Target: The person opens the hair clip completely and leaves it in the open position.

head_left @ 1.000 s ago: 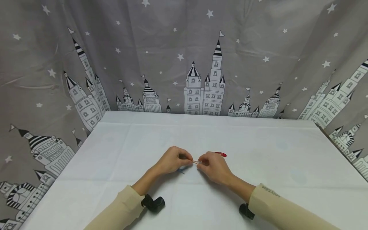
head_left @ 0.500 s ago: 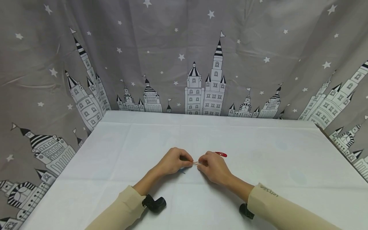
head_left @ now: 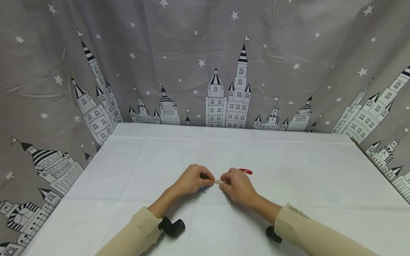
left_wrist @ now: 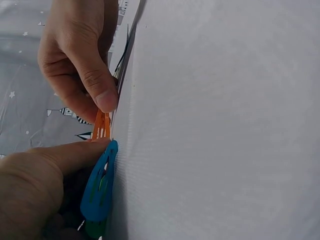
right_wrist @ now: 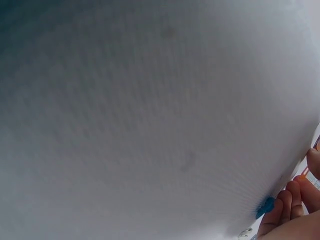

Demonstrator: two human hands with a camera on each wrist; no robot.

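Observation:
In the head view, my left hand (head_left: 192, 179) and right hand (head_left: 238, 185) meet near the middle of the table. Between their fingertips runs a thin orange snap hair clip (head_left: 217, 181), pinched at either end. The left wrist view shows the orange clip (left_wrist: 101, 125) closer, its slots visible; fingers cover both its ends. A blue snap hair clip (left_wrist: 99, 187) is right beside my left fingers, with a green piece (left_wrist: 95, 229) under its lower end. Whether my left hand holds or only covers these, I cannot tell. The right wrist view catches the blue clip (right_wrist: 265, 207) at the lower right.
A red hair clip (head_left: 246, 171) lies just beyond my right hand. Both hands work over a white cloth-covered table (head_left: 288, 163). Behind it hangs a grey curtain (head_left: 179, 42) printed with castles and stars. A dark thin strand (left_wrist: 123, 55) shows past the right hand.

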